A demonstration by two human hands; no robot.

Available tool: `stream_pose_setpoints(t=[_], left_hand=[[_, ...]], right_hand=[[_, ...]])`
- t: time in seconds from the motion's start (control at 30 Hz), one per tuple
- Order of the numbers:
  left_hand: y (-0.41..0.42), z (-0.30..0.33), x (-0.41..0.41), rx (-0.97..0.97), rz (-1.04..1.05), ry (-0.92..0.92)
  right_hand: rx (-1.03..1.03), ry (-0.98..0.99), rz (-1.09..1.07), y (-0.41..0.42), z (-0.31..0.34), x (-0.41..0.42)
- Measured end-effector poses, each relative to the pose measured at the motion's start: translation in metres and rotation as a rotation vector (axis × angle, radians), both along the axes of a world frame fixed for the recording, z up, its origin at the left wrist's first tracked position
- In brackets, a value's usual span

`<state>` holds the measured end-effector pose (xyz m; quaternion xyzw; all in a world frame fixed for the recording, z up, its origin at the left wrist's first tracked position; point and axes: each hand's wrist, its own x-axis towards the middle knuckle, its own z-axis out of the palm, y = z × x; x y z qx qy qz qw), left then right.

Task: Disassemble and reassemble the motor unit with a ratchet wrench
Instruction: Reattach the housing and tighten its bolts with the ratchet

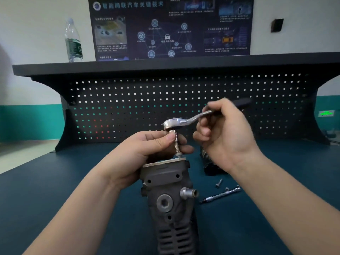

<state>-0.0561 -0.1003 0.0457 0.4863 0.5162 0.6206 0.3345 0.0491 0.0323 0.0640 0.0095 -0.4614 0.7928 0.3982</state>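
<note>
Head view: the grey motor unit (pixel 170 199) stands at 6 o'clock on the dark blue surface (pixel 55 190), its flat top plate facing up toward the hands. The left hand (pixel 147 150) comes in from 7 o'clock, and its fingers (pixel 165 139) are curled round the socket (pixel 174 139) under the wrench head, thumb in front, pinching it. The socket sits upright on a bolt (pixel 178 155) that pokes up from the motor unit's top plate. The ratchet wrench (pixel 185 121) lies roughly level above it, head at 9 o'clock and handle running off toward 2 o'clock (the dark grip end is blurred). The right hand (pixel 224 133) comes in from 4 o'clock, its fingers closed round the wrench handle near the middle.

At 3 o'clock of the motor unit, on the surface, lie a loose screw (pixel 219 183) and, just below it, a slim extension bar (pixel 220 194). A dark part (pixel 211 166) sits behind the right wrist, mostly hidden. A black pegboard (pixel 184 100) rises at 12 o'clock, with a water bottle (pixel 73 40) standing on its top shelf at 10 o'clock and a poster (pixel 171 28) on the wall behind.
</note>
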Motion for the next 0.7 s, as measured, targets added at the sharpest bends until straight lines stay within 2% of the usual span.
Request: stream_pose_setpoints(t=[0.1, 0.2, 0.27, 0.33, 0.4, 0.47, 0.53, 0.7], left_hand=[[0.002, 0.0, 0.002, -0.017, 0.036, 0.005], [0.003, 0.001, 0.003, -0.022, 0.064, -0.01], [0.003, 0.001, 0.004, -0.022, 0.083, -0.013], [0.003, 0.001, 0.004, -0.019, 0.102, 0.002], [0.003, 0.0, 0.003, -0.01, 0.097, 0.022], [0.001, -0.001, 0.003, 0.013, 0.072, 0.024], [0.0, -0.001, 0.002, 0.035, 0.029, 0.0], [0.0, 0.0, 0.0, 0.02, 0.038, -0.026]], right_hand=[[-0.274, -0.098, 0.204, 0.006, -0.008, -0.007], [-0.19, -0.093, 0.13, 0.004, -0.01, -0.008], [0.093, -0.015, -0.132, -0.001, -0.006, -0.002], [0.542, 0.096, -0.45, -0.011, 0.0, 0.01], [0.995, 0.149, -0.664, -0.022, 0.003, 0.02], [1.221, 0.161, -0.786, -0.027, 0.002, 0.024], [1.132, 0.15, -0.726, -0.028, 0.002, 0.024], [0.242, 0.068, -0.145, -0.003, 0.002, 0.004]])
